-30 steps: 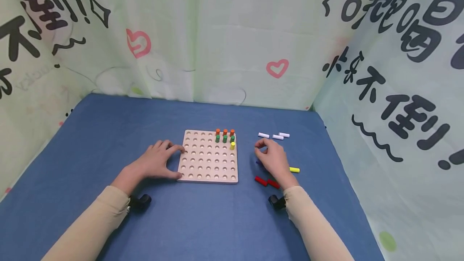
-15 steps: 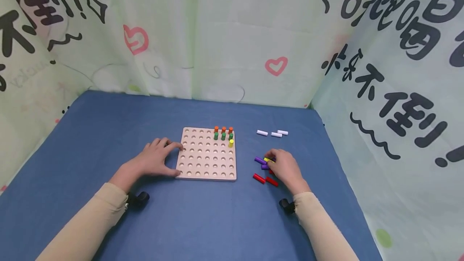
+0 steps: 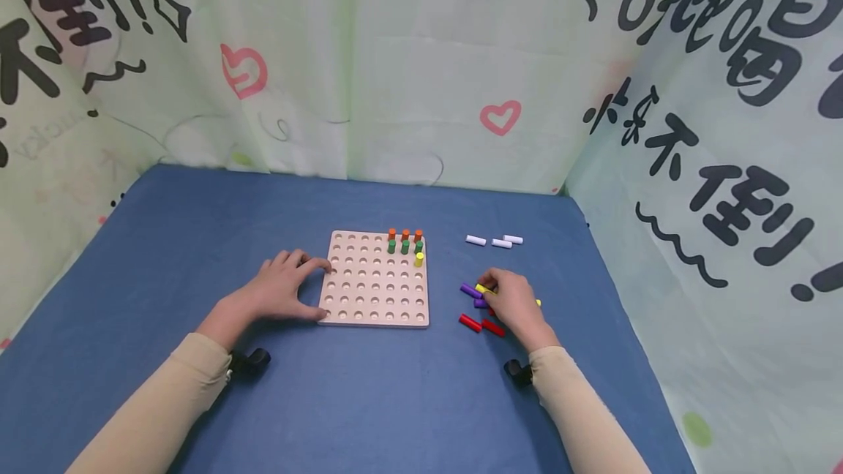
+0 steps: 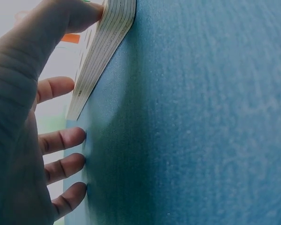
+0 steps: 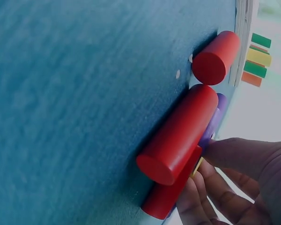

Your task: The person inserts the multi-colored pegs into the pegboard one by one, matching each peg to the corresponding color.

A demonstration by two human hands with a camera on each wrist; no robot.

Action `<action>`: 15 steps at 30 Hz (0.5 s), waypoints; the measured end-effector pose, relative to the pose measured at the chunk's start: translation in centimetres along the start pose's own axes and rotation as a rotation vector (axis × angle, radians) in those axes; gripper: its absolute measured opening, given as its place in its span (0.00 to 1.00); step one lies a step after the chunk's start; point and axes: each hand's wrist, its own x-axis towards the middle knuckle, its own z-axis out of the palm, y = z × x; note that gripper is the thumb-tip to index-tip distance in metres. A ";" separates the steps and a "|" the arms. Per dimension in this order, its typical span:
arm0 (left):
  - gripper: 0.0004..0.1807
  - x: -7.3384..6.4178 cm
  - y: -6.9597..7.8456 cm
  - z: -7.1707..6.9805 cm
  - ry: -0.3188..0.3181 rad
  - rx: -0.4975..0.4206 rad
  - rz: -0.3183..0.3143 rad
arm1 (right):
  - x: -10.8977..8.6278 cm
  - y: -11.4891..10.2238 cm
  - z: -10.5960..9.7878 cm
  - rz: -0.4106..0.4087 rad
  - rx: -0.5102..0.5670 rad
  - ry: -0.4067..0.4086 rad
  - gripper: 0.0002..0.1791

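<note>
My left hand [image 3: 279, 287] lies along the left side of a pale wooden pegboard [image 3: 358, 295], its thumb at the near corner and index finger [image 4: 58, 88] at the edge, the other fingers spread on the cloth. On the board's far right stand three orange pegs [image 3: 405, 234], three green pegs [image 3: 405, 247] and a yellow peg [image 3: 418, 260]. Right of the board, my right hand [image 3: 516, 302] pinches another yellow peg [image 3: 484, 289] between thumb and fingers, low over the pile. Purple pegs [image 3: 470, 290] and red pegs [image 5: 180, 136] lie right by the fingertips.
Three white pegs [image 3: 501, 243] lie farther back on the blue cloth [image 3: 395, 393]. One more yellow peg [image 3: 538, 303] shows partly behind the right hand. Patterned curtains [image 3: 415, 93] enclose the table at the back and sides.
My right hand has come down and slightly right from beside the board to the peg pile, where its fingers now grip a yellow peg. The left hand has stayed at the board.
</note>
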 end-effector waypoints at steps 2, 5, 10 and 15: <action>0.39 0.0 0.0 0.1 -0.003 -0.001 -0.004 | 0.1 -0.1 0.1 0.004 0.007 0.007 0.11; 0.39 0.0 -0.1 0.1 -0.008 -0.007 -0.012 | 0.1 -0.1 0.3 0.001 0.002 0.024 0.14; 0.40 0.0 -0.1 0.1 -0.007 -0.012 -0.012 | 0.1 -0.3 0.5 0.018 0.007 0.053 0.16; 0.40 0.0 -0.2 0.1 -0.006 -0.011 -0.013 | 0.1 -0.7 0.5 0.010 0.049 0.087 0.15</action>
